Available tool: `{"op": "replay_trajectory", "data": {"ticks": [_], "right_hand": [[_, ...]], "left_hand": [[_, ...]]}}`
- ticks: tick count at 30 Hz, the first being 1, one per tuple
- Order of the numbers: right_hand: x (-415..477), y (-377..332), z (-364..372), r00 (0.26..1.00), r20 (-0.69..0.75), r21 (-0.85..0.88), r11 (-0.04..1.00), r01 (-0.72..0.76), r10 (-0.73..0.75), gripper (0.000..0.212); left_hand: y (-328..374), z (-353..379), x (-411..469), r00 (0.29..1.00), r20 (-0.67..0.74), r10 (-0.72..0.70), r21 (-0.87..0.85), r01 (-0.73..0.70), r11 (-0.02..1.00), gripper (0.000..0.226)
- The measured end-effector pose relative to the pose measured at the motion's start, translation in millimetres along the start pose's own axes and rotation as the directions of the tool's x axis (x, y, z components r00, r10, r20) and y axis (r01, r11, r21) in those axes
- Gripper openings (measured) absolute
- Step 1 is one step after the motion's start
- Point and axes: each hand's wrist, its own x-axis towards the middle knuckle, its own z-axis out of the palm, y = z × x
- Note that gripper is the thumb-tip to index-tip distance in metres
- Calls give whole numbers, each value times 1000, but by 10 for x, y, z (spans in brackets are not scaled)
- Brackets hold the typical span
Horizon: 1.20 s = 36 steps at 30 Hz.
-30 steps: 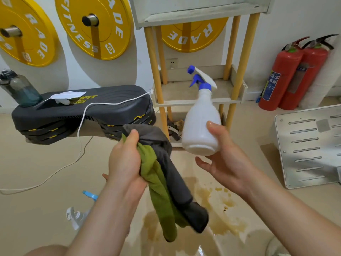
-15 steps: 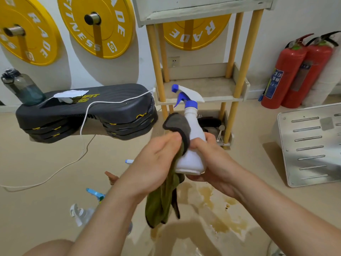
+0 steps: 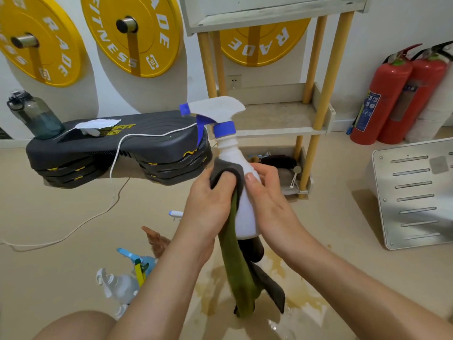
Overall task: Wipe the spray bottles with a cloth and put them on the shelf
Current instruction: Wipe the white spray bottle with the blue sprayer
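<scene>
Gym floor: both hands (image 3: 266,204) grip bottle (image 3: 242,192) w/ cloth (image 3: 239,273).

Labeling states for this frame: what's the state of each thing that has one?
white spray bottle: upright, in hand, cloth against it
cloth: bunched on bottle, tail hanging
left hand: grips cloth
right hand: grips white spray bottle
other spray bottles: on floor, not shelved
floor: wet, stained
</scene>
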Motion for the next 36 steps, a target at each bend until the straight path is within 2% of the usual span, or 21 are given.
{"op": "replay_trajectory", "data": {"ticks": [4, 6, 7, 9, 12, 14, 17, 20, 23, 25, 27, 28, 29, 30, 31, 33, 34, 35, 36], "right_hand": [[-25, 16, 5, 998, 64, -22, 1000, 15, -14, 42], [-34, 20, -10, 994, 109, -91, 996, 12, -2, 56], [-44, 12, -19, 991, 130, -111, 994, 7, 7, 60], [-28, 24, -43, 990, 136, -89, 996, -20, 32, 64], [0, 67, -51, 986, 86, -16, 989, -144, 145, 70], [-29, 81, -46, 972, 116, -30, 979, -203, 205, 72], [-75, 41, -32, 985, 55, -47, 986, -161, 164, 65], [-102, -15, 1, 989, -32, 57, 989, -139, 141, 62], [-60, -13, 37, 970, -97, 265, 946, -189, 221, 52], [-30, -26, 30, 946, -91, 464, 854, -236, 311, 42], [-24, -55, -12, 936, 14, 679, 684, -267, 352, 44], [-25, -56, -52, 935, 80, 725, 624, -293, 347, 48], [-31, -68, -93, 932, 126, 698, 637, -328, 341, 53], [-15, -88, -125, 930, 146, 600, 717, -355, 339, 59], [13, -101, -146, 938, 135, 452, 823, -345, 318, 67], [86, -141, -189, 952, 92, 167, 938, -303, 291, 88], [114, -162, -212, 962, 66, 145, 952, -271, 264, 87], [126, -191, -234, 965, 50, 229, 937, -263, 259, 77], [139, -206, -255, 960, 56, 383, 882, -273, 273, 64]], "left_hand": [[-9, -98, 88, 994, 50, -100, -194, 108, 975, 20], [-15, -93, 115, 995, 80, -62, -242, 79, 967, 8], [-19, -79, 115, 997, 74, -28, -245, 46, 969, 11], [-17, -36, 114, 1000, 1, 16, -260, -15, 965, 10], [13, -19, 115, 986, -167, 20, -321, -74, 944, 17], [25, -31, 146, 971, -240, 20, -350, -106, 931, 17], [8, -3, 149, 966, -260, 18, -361, -114, 926, 16], [-78, 86, 97, 979, -186, 83, -267, -131, 955, 5], [-206, 172, 21, 978, -125, 168, -182, -189, 965, 48], [-283, 209, -12, 976, -80, 203, -131, -212, 969, 62], [-348, 201, -17, 978, -17, 209, -75, -210, 975, 72], [-369, 182, -18, 977, 3, 214, -65, -214, 975, 76], [-369, 162, -24, 975, 6, 222, -51, -221, 974, 80], [-372, 138, -24, 973, -9, 233, -21, -233, 972, 84], [-368, 112, -28, 969, -33, 246, 39, -245, 969, 89], [-300, 59, -52, 951, -29, 307, 244, -291, 925, 97], [-264, 40, -65, 936, 18, 352, 355, -335, 873, 100], [-235, 29, -72, 914, 89, 397, 443, -393, 806, 101], [-215, 29, -77, 890, 150, 430, 501, -444, 743, 102]]}}
